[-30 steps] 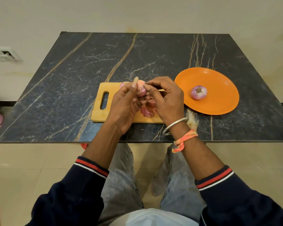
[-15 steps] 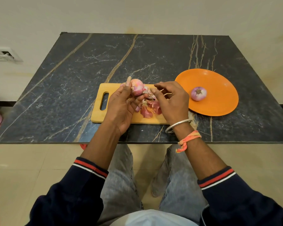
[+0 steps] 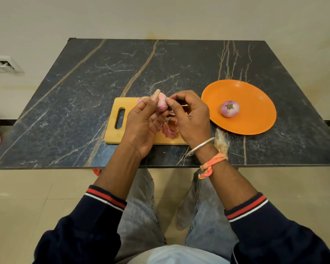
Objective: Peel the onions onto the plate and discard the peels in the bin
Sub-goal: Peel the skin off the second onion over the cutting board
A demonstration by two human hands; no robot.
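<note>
The left hand (image 3: 141, 126) gripped a pink onion (image 3: 162, 104) above the wooden cutting board (image 3: 112, 134), and the right hand (image 3: 191, 119) pinched its skin. Peeling would go best in short downward strips, dropped onto the peels (image 3: 169, 130) below.

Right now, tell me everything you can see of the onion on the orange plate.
The onion is small, round and looks peeled. Its smooth, glossy surface is pale purple fading to white, and the dry brownish root end is turned up toward the camera. It lies alone, a little left of the middle of the orange plate, which sits on the dark marble table to the right of the cutting board. Only the plate touches it.
</note>
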